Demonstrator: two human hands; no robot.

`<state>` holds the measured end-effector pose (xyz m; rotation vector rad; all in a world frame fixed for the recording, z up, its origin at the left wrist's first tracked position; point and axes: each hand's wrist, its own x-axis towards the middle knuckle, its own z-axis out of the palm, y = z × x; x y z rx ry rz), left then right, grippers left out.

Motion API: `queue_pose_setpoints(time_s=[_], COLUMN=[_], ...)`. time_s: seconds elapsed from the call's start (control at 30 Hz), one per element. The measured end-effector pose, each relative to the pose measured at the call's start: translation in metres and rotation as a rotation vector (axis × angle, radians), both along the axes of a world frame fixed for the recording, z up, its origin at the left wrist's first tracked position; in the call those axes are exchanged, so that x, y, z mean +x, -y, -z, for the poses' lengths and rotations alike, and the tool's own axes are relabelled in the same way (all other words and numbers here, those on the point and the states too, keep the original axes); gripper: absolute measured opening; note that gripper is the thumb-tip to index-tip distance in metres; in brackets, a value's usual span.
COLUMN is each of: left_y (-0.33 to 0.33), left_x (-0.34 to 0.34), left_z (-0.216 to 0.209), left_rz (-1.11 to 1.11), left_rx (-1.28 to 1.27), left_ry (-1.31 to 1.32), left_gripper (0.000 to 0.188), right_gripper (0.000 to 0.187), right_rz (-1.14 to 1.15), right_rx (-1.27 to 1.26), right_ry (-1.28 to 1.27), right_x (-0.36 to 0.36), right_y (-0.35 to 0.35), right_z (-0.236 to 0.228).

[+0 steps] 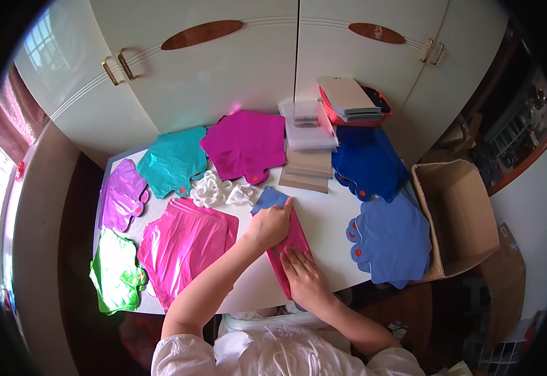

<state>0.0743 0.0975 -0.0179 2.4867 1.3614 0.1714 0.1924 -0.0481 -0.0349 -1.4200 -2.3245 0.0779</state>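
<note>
On the bench (336, 241), the folded pink film (295, 232), probably light, slippery and best held by its edges, is pressed by the flattened right hand (305, 276), gripping nothing, and the curled left hand (268, 227), grip unclear.

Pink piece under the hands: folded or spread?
Folded, it appears: the pink piece forms a narrow, straight-edged strip under the left hand and right hand, while the pink stack lies wide.
</note>
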Motion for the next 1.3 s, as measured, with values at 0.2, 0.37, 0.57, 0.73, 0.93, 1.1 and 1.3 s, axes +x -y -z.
queue_pose_setpoints(time_s=[0.2, 0.37, 0.57, 0.73, 0.93, 1.1, 1.3], left_y=[-0.012, -0.014, -0.014, -0.012, -0.012, -0.011, -0.012], left_x=[0.002, -0.004, -0.002, -0.002, -0.002, 0.0, -0.001], left_z=[-0.005, -0.003, -0.003, -0.006, -0.005, -0.005, -0.004], left_rz=[-0.023, 0.028, 0.062, 0.032, 0.019, 0.014, 0.016], left_rx=[-0.107, -0.075, -0.045, -0.076, -0.088, -0.074, -0.056], left_ry=[0.002, 0.042, 0.036, 0.028, 0.03, 0.005, 0.021], left_gripper=[0.053, 0.057, 0.057, 0.058, 0.059, 0.062, 0.06], right_gripper=[0.043, 0.027, 0.015, 0.024, 0.04, 0.048, 0.059], right_rz=[-0.048, -0.111, 0.173, 0.331, 0.289, 0.181, 0.119], right_rx=[-0.011, -0.432, -0.392, -0.48, -0.572, -0.558, -0.552], right_ry=[-0.027, -0.496, -0.264, -0.071, 0.103, 0.227, 0.309], right_x=[0.004, 0.043, 0.06, 0.045, 0.052, 0.054, 0.062], right_y=[-0.01, -0.043, -0.127, -0.152, -0.142, -0.11, -0.073], right_z=[0.002, -0.04, -0.036, -0.034, -0.036, -0.046, -0.052])
